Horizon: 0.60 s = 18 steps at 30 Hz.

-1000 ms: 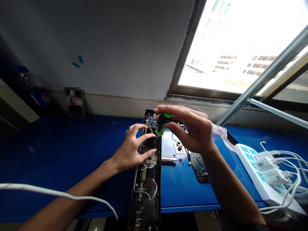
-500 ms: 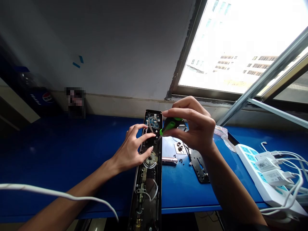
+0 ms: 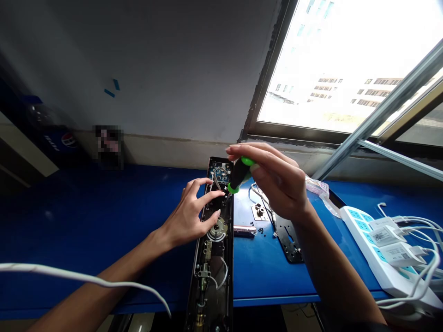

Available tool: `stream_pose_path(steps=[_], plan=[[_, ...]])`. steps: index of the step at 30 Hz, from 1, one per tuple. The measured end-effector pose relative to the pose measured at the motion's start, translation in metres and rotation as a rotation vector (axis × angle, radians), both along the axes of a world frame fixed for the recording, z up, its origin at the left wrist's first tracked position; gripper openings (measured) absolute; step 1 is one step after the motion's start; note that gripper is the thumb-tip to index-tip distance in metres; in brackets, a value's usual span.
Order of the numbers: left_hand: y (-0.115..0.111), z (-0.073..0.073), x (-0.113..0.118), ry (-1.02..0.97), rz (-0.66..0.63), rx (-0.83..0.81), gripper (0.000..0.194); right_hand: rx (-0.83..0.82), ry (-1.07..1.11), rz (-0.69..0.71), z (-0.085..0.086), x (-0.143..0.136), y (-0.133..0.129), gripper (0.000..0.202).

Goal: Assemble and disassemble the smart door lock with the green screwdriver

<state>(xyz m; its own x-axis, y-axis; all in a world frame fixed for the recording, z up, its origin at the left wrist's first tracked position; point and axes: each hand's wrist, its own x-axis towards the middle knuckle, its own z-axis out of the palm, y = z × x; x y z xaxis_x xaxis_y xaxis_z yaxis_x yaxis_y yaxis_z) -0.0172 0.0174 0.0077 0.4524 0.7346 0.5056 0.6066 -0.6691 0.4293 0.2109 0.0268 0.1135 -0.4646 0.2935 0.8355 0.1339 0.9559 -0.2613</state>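
Note:
A long black housing [image 3: 221, 263], looking like an opened door-lock panel, lies lengthwise before me and juts past the table's near edge. At its far end is a blue circuit board [image 3: 218, 175] with wires; nearer sits a round metal part [image 3: 216, 229]. My left hand [image 3: 194, 210] rests over the housing's left side, fingers spread, thumb and index apart around a dark spot inside. My right hand [image 3: 277, 180] has a black-and-green screwdriver [image 3: 238, 174] between thumb and fingers. The screwdriver leans, its shaft pointing down into the housing near my left index fingertip; the tip's exact contact is hidden.
Right of the housing lie a square plate [image 3: 259, 212], small dark screws [image 3: 261, 230], a wrapped cylinder [image 3: 245, 231] and a black mounting plate [image 3: 289, 242]. A white power strip [image 3: 367, 249] with chargers stands farther right. A white cable [image 3: 86, 279] crosses at lower left.
My right hand has shifted its grip: the fingers now stretch over the screwdriver's handle end, and the handle stands more upright. My left hand and the housing have stayed in place.

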Motion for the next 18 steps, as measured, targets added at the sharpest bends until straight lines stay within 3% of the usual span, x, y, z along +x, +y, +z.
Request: stream_pose_path(steps=[3,8,12,14,18], plan=[[0.0001,-0.0009,0.0,0.003,-0.001,-0.004,0.039,-0.047,0.023,0.077,-0.0004,0.0001,0.002,0.048],[0.0004,-0.0006,0.0002,-0.005,-0.006,-0.003,0.038,0.131,0.069,-0.046,0.0004,0.0005,0.0035,0.042],[0.0002,0.0002,0.0004,0.002,0.001,0.005,0.037,-0.013,0.002,0.059,0.0019,-0.0006,0.0007,0.046],[0.0002,0.0005,0.0004,0.002,0.001,0.01,0.037,0.009,0.026,0.076,0.0024,-0.0007,0.0007,0.047],[0.0004,0.0006,0.0005,-0.002,0.0,0.015,0.036,0.145,0.069,-0.06,0.0027,0.0,0.0007,0.044]])
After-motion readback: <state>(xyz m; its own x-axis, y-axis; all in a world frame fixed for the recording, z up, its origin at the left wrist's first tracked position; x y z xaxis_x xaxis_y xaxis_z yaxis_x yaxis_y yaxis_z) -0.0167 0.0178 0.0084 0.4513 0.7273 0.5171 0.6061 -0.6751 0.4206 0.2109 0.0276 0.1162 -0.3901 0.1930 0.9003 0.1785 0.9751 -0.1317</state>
